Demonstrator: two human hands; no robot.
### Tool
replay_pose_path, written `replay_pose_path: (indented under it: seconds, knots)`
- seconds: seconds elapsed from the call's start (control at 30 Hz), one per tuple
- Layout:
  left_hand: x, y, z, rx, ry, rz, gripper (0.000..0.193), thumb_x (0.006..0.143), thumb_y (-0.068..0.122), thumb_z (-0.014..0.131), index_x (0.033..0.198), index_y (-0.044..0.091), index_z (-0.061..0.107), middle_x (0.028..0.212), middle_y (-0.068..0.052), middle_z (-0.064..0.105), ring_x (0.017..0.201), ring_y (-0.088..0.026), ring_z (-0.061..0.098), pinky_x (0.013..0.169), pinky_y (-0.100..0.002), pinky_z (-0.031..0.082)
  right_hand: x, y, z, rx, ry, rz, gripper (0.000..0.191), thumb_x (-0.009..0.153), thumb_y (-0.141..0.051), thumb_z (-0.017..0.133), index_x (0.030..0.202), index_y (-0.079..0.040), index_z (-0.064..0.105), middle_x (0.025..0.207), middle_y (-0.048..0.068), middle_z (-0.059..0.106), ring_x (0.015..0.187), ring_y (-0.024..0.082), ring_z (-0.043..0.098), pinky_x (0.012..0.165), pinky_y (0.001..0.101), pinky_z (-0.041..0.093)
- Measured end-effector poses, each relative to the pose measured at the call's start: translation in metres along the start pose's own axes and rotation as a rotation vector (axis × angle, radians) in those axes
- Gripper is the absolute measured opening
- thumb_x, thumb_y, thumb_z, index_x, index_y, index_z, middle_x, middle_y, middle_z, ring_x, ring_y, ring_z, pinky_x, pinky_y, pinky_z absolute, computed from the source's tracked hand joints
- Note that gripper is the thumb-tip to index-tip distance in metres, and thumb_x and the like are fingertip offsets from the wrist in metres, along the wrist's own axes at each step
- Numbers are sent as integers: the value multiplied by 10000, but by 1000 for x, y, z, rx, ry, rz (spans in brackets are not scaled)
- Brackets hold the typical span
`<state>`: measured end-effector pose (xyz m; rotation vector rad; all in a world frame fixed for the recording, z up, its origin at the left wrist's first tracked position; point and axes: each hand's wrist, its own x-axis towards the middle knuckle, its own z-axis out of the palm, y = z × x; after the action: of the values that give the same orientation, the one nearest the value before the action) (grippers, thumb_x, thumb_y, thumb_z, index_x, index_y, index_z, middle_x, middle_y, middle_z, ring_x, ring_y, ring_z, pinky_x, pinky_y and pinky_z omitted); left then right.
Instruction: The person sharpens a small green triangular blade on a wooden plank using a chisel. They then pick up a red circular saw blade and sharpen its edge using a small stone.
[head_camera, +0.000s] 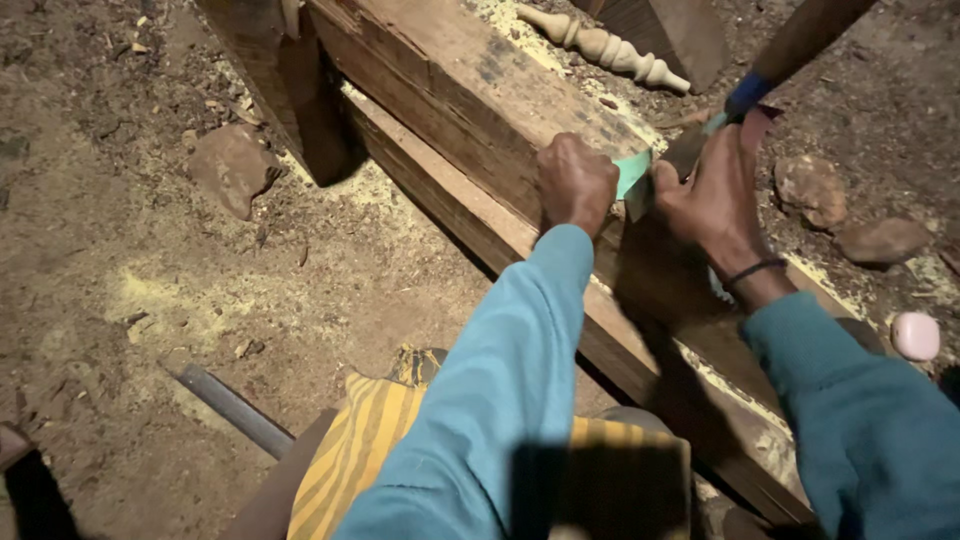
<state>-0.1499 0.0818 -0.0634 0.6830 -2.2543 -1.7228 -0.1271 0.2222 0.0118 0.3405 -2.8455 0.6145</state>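
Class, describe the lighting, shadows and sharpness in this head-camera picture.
Head view: a bright light near the camera falls on the wooden beam and both hands, left hand, right hand; edges and corners fall dark; a hard shadow lies below the right forearm; the near sleeves look slightly soft.

Green sandpaper (632, 172) pressed against the brown wooden beam (470, 90).
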Motion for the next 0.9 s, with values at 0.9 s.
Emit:
replay_pose_path:
  seconds: [0.9]
  knots:
    - [23, -24, -95, -261, -140, 12, 119, 848, 72, 662, 911, 55, 762, 799, -89, 767, 579, -178, 752, 484, -312, 616, 34, -43, 21, -140, -50, -141, 455, 997, -448, 593, 1296, -107, 624, 1133, 251, 663, 1013, 460, 634, 838, 580, 482]
